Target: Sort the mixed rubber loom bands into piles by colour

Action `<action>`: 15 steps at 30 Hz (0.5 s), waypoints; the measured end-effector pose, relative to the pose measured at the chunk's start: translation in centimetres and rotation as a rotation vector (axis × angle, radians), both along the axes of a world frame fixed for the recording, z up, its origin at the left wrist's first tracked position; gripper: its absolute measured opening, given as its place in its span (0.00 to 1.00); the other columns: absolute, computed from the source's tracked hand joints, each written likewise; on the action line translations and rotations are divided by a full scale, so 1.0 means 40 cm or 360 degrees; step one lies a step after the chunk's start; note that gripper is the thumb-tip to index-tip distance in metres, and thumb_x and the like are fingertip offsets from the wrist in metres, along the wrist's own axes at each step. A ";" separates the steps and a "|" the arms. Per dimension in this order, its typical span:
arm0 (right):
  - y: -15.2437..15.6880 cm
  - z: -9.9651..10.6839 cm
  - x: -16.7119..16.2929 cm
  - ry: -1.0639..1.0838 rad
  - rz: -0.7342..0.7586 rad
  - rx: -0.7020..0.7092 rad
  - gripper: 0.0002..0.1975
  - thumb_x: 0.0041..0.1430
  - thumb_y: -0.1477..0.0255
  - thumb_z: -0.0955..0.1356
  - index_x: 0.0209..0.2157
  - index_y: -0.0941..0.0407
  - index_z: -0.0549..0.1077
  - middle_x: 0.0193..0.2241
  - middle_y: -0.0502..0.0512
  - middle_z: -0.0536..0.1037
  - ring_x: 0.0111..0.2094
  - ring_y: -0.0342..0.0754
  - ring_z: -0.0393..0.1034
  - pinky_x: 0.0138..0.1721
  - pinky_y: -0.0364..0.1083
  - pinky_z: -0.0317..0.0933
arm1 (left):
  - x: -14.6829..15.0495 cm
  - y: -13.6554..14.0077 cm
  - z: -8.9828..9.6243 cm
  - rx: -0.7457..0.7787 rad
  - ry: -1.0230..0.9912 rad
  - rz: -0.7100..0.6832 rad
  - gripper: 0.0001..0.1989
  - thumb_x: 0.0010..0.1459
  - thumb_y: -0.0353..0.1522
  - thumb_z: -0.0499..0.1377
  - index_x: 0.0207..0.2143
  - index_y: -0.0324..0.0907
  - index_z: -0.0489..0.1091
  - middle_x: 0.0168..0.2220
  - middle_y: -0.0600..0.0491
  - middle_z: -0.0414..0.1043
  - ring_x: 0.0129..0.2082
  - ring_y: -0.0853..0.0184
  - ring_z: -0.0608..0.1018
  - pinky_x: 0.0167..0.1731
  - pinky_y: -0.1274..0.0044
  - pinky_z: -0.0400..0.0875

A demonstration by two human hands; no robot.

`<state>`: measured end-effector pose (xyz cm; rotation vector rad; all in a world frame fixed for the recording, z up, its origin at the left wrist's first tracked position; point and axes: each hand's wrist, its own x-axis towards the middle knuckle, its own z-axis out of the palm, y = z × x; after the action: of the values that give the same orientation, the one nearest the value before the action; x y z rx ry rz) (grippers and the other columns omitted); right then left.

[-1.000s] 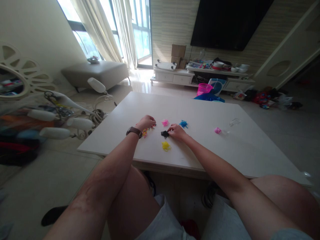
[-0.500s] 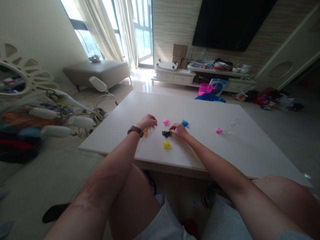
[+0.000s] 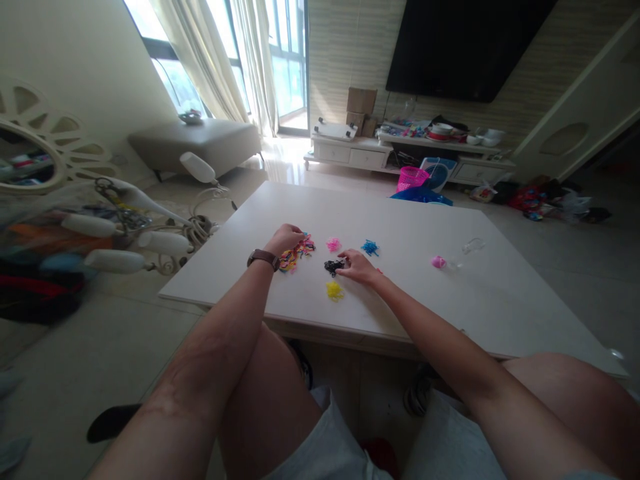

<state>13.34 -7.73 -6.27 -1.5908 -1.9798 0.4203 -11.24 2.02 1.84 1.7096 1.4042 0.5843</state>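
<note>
On the white table (image 3: 400,227), my left hand (image 3: 286,237), with a brown watch at the wrist, rests at the far edge of a mixed pile of small coloured bands (image 3: 296,257). Its fingers are pressed together; a tiny blue-green spot shows at the tips, too small to name. My right hand (image 3: 359,268) is beside a pile of black bands (image 3: 332,268), thumb and forefinger apart, with nothing visible between them. Around it lie piles of pink bands (image 3: 333,245), blue bands (image 3: 370,247) and yellow bands (image 3: 334,291). A bit of red shows by the right wrist.
A pink object (image 3: 439,262) with a clear part lies on the table's right side, near a clear container (image 3: 473,246). Beyond the far edge stands a pink basket (image 3: 413,178). A lamp with several white shades (image 3: 163,241) is to the left.
My left hand has drawn back up and left, uncovering more of the mixed pile. The right thumb and forefinger have spread apart beside the black bands.
</note>
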 end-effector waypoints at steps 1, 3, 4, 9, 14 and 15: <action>0.000 -0.003 -0.006 -0.0006 0.0017 -0.0002 0.22 0.47 0.68 0.76 0.45 0.58 0.76 0.39 0.56 0.77 0.40 0.49 0.71 0.45 0.47 0.64 | -0.003 -0.001 0.000 0.0004 0.0009 0.0001 0.06 0.48 0.32 0.63 0.28 0.37 0.76 0.26 0.49 0.76 0.26 0.68 0.76 0.24 0.80 0.66; 0.002 -0.011 -0.019 -0.0019 0.0034 0.0007 0.23 0.46 0.68 0.77 0.45 0.58 0.76 0.40 0.57 0.77 0.42 0.51 0.70 0.47 0.48 0.63 | -0.005 -0.005 0.001 0.0018 0.0038 -0.0015 0.06 0.48 0.32 0.62 0.28 0.37 0.75 0.26 0.49 0.76 0.25 0.68 0.76 0.24 0.80 0.66; 0.004 -0.014 -0.026 -0.0030 0.0038 0.0016 0.22 0.46 0.68 0.77 0.44 0.58 0.76 0.40 0.57 0.77 0.43 0.51 0.70 0.48 0.48 0.63 | -0.005 -0.007 0.001 0.0027 0.0052 -0.0022 0.06 0.49 0.32 0.62 0.28 0.37 0.75 0.25 0.49 0.76 0.25 0.68 0.76 0.24 0.80 0.66; 0.009 -0.023 -0.054 -0.0085 0.0007 0.0066 0.21 0.48 0.66 0.77 0.45 0.54 0.76 0.44 0.57 0.76 0.48 0.54 0.67 0.52 0.52 0.62 | -0.006 -0.008 0.003 0.0017 0.0031 -0.0028 0.07 0.49 0.33 0.63 0.26 0.37 0.75 0.24 0.49 0.75 0.25 0.68 0.76 0.25 0.80 0.67; -0.005 -0.007 -0.058 -0.0081 -0.0003 0.0133 0.18 0.54 0.65 0.74 0.47 0.54 0.76 0.47 0.58 0.75 0.51 0.56 0.64 0.54 0.54 0.60 | -0.039 0.016 0.005 -0.0020 -0.0032 0.0131 0.09 0.44 0.32 0.66 0.30 0.37 0.77 0.26 0.49 0.76 0.26 0.68 0.76 0.25 0.80 0.67; -0.013 -0.002 -0.056 -0.0064 -0.0014 0.0173 0.16 0.56 0.66 0.72 0.46 0.54 0.76 0.47 0.58 0.75 0.51 0.55 0.64 0.55 0.54 0.60 | -0.049 0.020 0.003 -0.0001 -0.0007 0.0155 0.09 0.43 0.31 0.67 0.30 0.37 0.77 0.25 0.50 0.76 0.26 0.68 0.76 0.25 0.80 0.66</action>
<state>11.09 -8.24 -6.33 -1.5507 -1.9897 0.2748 -13.18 2.81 1.96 1.6455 1.4910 0.6404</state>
